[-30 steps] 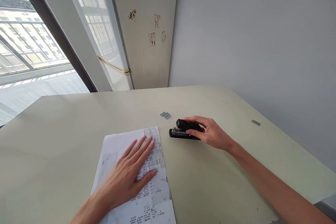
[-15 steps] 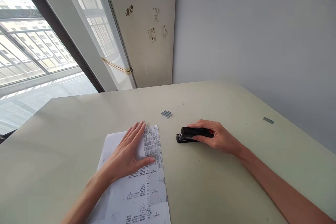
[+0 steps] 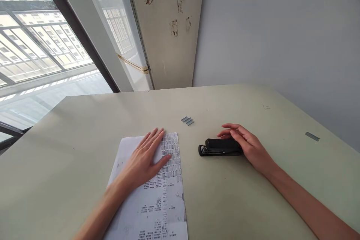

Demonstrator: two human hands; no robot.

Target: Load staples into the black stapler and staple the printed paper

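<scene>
My left hand (image 3: pixel 147 159) lies flat on printed sheets of paper (image 3: pixel 174 191), its fingers stretched toward their far edge. To the right of the paper, a black stapler (image 3: pixel 222 147) rests on the table with its front end pointing left. My right hand (image 3: pixel 247 142) is at the stapler's rear end, fingers loosely apart above and behind it and not wrapped around it. Whether the palm touches the stapler is hidden. Beyond the stapler and paper lie several strips of staples (image 3: pixel 187 120).
The pale table (image 3: pixel 92 127) reaches back to a stained panel (image 3: pixel 168 56) and a grey wall (image 3: pixel 267 26). A grey strip (image 3: pixel 312 136) lies near the table's right edge. A window (image 3: pixel 36 37) is on the left.
My right hand has loosened from around the stapler, its fingers lifting off. The left hand stays flat on the paper. The whole view has shifted slightly.
</scene>
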